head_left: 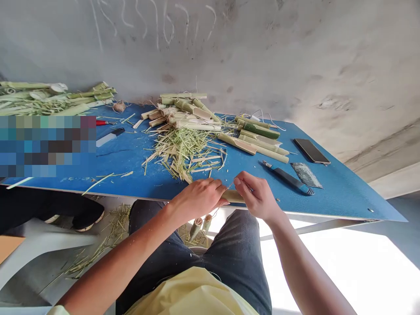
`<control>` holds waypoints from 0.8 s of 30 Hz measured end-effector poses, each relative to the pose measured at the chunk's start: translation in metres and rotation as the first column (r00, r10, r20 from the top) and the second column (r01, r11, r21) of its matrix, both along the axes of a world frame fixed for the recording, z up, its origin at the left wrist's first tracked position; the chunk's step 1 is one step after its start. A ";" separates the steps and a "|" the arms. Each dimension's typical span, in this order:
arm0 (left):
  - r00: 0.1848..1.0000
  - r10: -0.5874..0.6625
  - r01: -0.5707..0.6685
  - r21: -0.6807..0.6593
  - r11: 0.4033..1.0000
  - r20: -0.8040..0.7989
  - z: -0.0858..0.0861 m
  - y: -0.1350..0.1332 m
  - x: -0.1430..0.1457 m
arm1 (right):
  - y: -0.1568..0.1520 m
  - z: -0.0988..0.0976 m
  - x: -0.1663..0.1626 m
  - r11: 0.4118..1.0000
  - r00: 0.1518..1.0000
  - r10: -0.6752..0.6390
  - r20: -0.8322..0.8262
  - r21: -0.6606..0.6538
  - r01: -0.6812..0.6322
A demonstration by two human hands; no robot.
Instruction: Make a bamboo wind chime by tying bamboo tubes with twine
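Note:
At the table's front edge a short bamboo piece (233, 196) lies between my hands. My left hand (203, 194) is closed over its left end, thumb low and fingers curled on top. My right hand (257, 194) is closed in a pinch at its other end. A thin string (229, 187) shows between the fingertips of both hands. Below the edge, two small bamboo tubes (196, 228) hang near my knees, with a string (215, 212) rising toward my left hand. The ends of the held piece are covered by my fingers.
On the blue table (124, 179) are a heap of bamboo shavings (183, 146), split bamboo pieces (259, 142), a utility knife (288, 178), a dark flat sheet (307, 175) and a phone (311, 151). Leftward lie a knife (110, 137) and a twine ball (119, 106). Another person's leg (65, 208) shows left.

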State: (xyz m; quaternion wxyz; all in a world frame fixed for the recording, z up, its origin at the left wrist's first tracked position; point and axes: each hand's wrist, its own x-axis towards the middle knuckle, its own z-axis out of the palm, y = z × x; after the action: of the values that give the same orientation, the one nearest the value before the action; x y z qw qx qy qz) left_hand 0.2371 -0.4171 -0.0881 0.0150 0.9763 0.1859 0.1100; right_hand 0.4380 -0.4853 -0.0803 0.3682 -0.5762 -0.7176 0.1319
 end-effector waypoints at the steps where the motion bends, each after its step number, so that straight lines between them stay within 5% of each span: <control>1: 1.000 0.002 -0.002 -0.014 1.000 -0.001 0.001 -0.001 0.000 | -0.001 0.002 -0.001 1.000 1.000 0.000 0.003 -0.008 0.000; 10: 1.000 0.023 -0.023 -0.020 1.000 0.003 0.007 -0.003 -0.002 | -0.009 0.012 -0.006 0.998 0.995 0.048 0.091 -0.032 -0.046; 24: 0.993 0.015 -0.015 -0.004 1.000 0.119 -0.019 0.010 0.001 | 0.003 -0.010 -0.003 0.992 1.000 0.010 -0.012 -0.125 -0.012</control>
State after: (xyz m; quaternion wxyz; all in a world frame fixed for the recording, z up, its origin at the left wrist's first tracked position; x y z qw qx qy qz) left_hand 0.2376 -0.4068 -0.1070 0.0267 0.9665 0.1922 0.1680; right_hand 0.4348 -0.4823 -0.0908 0.3349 -0.5934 -0.7090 0.1820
